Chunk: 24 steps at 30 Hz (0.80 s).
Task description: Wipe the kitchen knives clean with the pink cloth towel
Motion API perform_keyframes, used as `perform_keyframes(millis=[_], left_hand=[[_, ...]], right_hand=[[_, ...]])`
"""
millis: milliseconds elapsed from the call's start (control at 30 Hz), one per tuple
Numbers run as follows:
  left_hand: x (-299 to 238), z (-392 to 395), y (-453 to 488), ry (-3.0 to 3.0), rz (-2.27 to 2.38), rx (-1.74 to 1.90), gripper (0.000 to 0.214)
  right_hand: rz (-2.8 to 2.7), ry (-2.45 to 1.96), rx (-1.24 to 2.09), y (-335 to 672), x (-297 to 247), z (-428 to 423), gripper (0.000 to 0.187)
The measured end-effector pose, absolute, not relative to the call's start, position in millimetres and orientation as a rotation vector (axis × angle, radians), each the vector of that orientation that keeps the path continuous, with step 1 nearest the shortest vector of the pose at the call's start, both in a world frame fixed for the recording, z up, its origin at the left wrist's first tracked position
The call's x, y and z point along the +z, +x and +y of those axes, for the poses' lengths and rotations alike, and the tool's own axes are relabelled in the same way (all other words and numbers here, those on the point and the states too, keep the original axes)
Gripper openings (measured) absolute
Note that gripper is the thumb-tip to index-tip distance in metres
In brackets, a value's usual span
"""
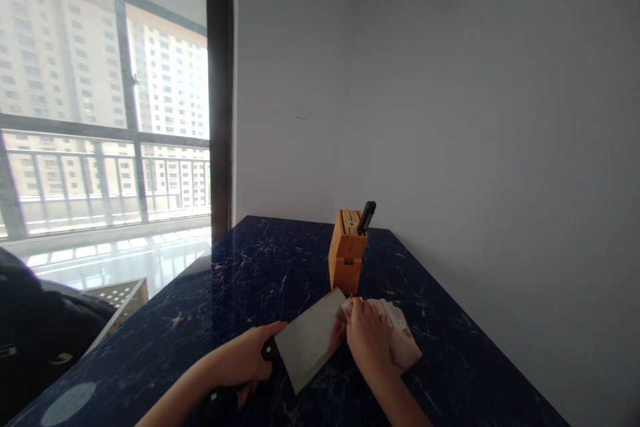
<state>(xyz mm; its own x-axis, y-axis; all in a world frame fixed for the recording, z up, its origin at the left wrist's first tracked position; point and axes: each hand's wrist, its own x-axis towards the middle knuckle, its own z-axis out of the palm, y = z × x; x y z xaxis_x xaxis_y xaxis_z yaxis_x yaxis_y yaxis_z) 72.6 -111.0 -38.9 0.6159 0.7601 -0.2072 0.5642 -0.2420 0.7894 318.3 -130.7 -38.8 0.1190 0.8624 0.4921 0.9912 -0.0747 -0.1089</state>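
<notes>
My left hand (250, 353) is wrapped around the black handle of a cleaver (310, 343). The wide steel blade points away to the right, tilted above the dark table. At the blade's far right edge, my right hand (367, 333) has its fingers closed on a pinkish-white folded cloth (404, 340). Part of the cloth lies under and to the right of that hand, and a small red bit shows by the fingertips. Whether the cloth touches the blade is hard to make out. Just beyond the blade tip stands a wooden knife block (346, 260).
A black-handled knife (367, 217) sits in the block. The dark blue marbled table (270, 253) meets a grey wall (475, 147) on the right. To the left are a black bag-like object (45, 327), a perforated chair-like panel (123, 297) and large windows.
</notes>
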Motion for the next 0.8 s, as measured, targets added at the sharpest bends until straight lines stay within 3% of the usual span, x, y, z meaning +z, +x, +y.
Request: perform_keyframes(millis=[233,600,800], left_hand=[[-39.3,-113.0,73.0,1.995,1.086,0.258,0.069],[-40.0,-113.9,75.0,2.011,1.118,0.243,0.072],[-37.6,-114.4,74.1,2.079,1.094,0.227,0.051]], right_hand=[[-1.806,-1.792,-0.31,319.2,-40.4,-122.9,0.031],[-1.765,-1.567,-0.004,308.7,-37.8,-119.8,0.035],[-1.959,-1.373,0.1,273.6,-37.1,-137.5,0.036]])
